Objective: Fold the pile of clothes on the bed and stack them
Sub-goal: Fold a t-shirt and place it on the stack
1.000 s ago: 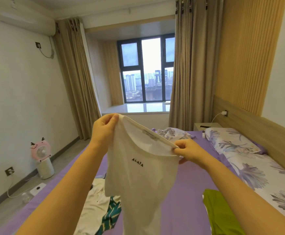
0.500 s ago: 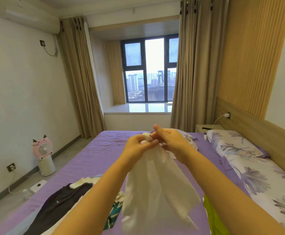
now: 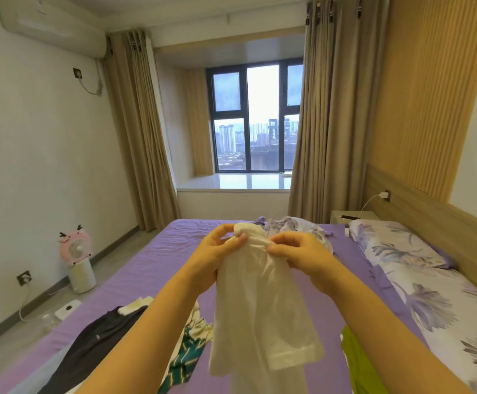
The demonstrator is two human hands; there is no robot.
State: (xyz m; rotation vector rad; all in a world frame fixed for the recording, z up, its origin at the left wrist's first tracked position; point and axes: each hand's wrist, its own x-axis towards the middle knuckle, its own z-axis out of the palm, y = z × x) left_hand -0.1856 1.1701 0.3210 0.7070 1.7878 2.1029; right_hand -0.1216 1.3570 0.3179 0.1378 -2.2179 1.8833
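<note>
A white T-shirt point(image 3: 260, 314) hangs in front of me above the purple bed point(image 3: 152, 268). My left hand point(image 3: 217, 254) grips its bunched top edge. Close beside it, my right hand point(image 3: 297, 254) pinches the same top edge, and the cloth drapes down between my forearms. Under my left arm lies the unfolded pile: a dark garment point(image 3: 95, 348), a cream piece point(image 3: 135, 304) and a green-and-white patterned piece point(image 3: 187, 356). A bright green garment point(image 3: 359, 365) lies at the lower right, partly behind my right arm.
A crumpled floral quilt point(image 3: 294, 226) sits at the far end of the bed. Floral pillows point(image 3: 396, 245) line the wooden headboard point(image 3: 436, 223) on the right. A pink fan point(image 3: 75, 248) stands on the floor at the left. A nightstand point(image 3: 353, 216) is beside the headboard.
A second ago my hands held the shirt spread wide by its collar. They came together, gathering the top edge into a bunch, and now sit slightly apart again. The view tilted down a little.
</note>
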